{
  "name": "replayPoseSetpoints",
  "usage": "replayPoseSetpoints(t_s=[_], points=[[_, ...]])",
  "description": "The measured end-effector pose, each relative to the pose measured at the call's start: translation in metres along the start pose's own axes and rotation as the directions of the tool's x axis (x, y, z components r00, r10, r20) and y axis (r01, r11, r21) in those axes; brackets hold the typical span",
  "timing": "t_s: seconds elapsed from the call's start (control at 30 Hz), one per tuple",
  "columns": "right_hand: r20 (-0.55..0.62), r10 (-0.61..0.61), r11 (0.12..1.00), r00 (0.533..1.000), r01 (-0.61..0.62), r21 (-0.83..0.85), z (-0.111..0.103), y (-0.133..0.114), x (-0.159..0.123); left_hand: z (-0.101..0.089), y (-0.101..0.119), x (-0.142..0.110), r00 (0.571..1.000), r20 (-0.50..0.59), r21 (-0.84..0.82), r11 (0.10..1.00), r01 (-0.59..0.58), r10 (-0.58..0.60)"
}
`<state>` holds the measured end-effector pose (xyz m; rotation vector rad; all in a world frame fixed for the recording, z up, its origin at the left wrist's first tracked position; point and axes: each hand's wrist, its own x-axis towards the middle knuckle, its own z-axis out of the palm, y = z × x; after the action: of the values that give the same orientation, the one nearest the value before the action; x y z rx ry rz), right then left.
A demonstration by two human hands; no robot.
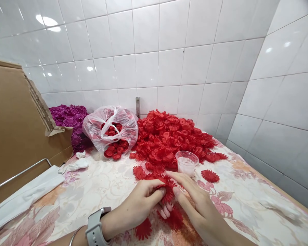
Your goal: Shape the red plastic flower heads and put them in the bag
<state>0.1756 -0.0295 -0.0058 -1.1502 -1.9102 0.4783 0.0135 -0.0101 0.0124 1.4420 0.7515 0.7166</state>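
Observation:
My left hand [146, 201], with a watch on the wrist, pinches a red artificial flower [170, 195] with fringed petals between thumb and fingers. My right hand [192, 198] is at the flower's right edge, its index finger and thumb stretched out and apart; whether the fingertips touch the petals I cannot tell. Just beyond the hands stands a clear plastic cup [187, 163] with something whitish in it. Under and in front of the hands lie more red flower pieces [143, 229]. A single red flower [210, 176] rests right of the cup.
Behind the cup rises a large heap of red flowers [166, 136]. Left of it sits a tied clear plastic bag [92, 126] of red flowers, then a purple flower pile [66, 116]. A cardboard box [17, 133] and white paper [28, 194] occupy the left. Tiled walls enclose the table.

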Motion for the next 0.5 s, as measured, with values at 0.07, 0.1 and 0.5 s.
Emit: replayPoseSetpoints(t_s=[0.07,0.1,0.5], points=[[0.031,-0.038,0.999,0.999,0.037,0.025,-0.0005,-0.0009,0.0007,0.0006,0.0009,-0.0001,1.0,0.011,-0.014,1.0,0.001,-0.001],[0.05,-0.056,0.998,0.997,0.054,0.04,-0.0007,-0.0015,0.0007,0.0007,0.001,-0.0001,1.0,0.018,-0.021,1.0,0.004,-0.004],[0.015,-0.068,0.989,0.998,0.066,0.131,-0.0015,-0.0052,-0.002,-0.0025,-0.0006,-0.0041,0.991,-0.128,0.163,0.987,-0.009,0.031]])
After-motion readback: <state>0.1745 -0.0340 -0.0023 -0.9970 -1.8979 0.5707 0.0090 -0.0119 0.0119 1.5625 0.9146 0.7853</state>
